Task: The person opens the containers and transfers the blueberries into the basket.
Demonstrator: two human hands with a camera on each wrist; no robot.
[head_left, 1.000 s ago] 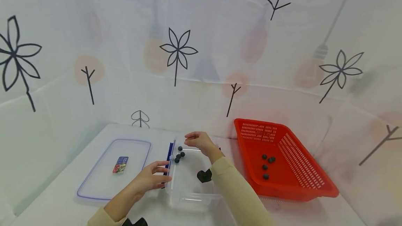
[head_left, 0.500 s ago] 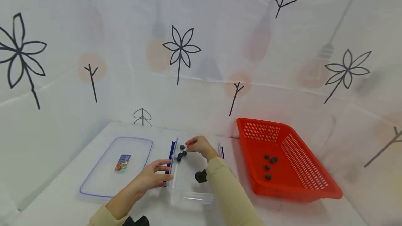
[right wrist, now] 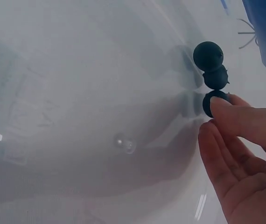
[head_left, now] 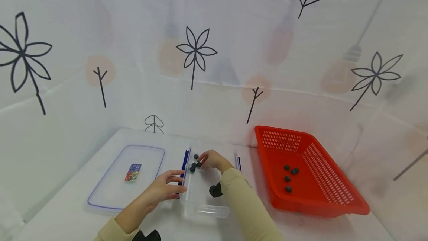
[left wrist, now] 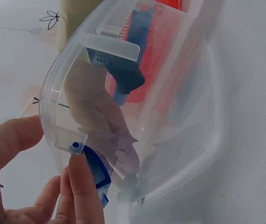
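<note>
A clear plastic container (head_left: 200, 192) with blue side latches stands in the middle of the table. Several dark blueberries (head_left: 192, 169) lie along its left inner side. My right hand (head_left: 215, 160) reaches into the container; its thumb and a finger pinch one blueberry (right wrist: 207, 103), partly covered by the thumb. Two more blueberries (right wrist: 208, 56) sit right beside it in the right wrist view. My left hand (head_left: 162, 188) rests against the container's left outside, fingers spread and fairly straight, touching near a blue latch (left wrist: 98, 170).
To the right, a red perforated basket (head_left: 277, 200) holds several blueberries (head_left: 288, 178). On the left lies a clear lid (head_left: 110, 192) with a purple-blue edge, and a small printed label (head_left: 133, 172) on it. A patterned white sheet (head_left: 214, 114) hangs behind the table.
My right hand has come down into the container and left toward the blueberries, and now pinches one. My left hand stays against the container's side. The head view has shifted slightly.
</note>
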